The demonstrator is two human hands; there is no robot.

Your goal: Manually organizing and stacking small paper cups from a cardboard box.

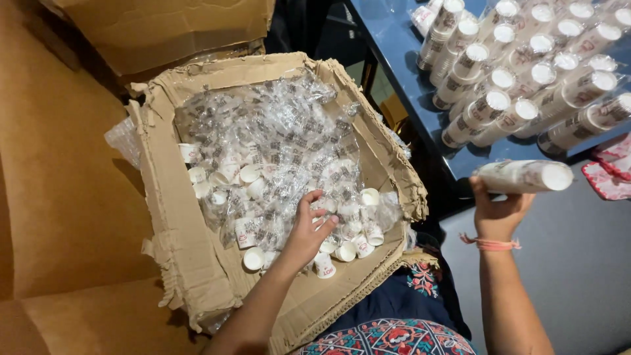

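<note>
A torn cardboard box (171, 217) sits in front of me, filled with small white paper cups (263, 164), many in clear plastic wrap. My left hand (307, 230) reaches into the box, its fingers resting on the wrapped cups near the front edge. Whether it grips one I cannot tell. My right hand (497, 210) is raised beside the box and is closed around a stack of nested white cups (526, 176) lying sideways. A pink thread band circles that wrist.
Several wrapped stacks of white cups (526, 79) lie on a dark blue table (401, 39) at the upper right. Brown cardboard (59, 197) covers the left side, and a folded box flap (171, 26) stands behind the box. A red-and-white cloth (611, 174) lies at the right edge.
</note>
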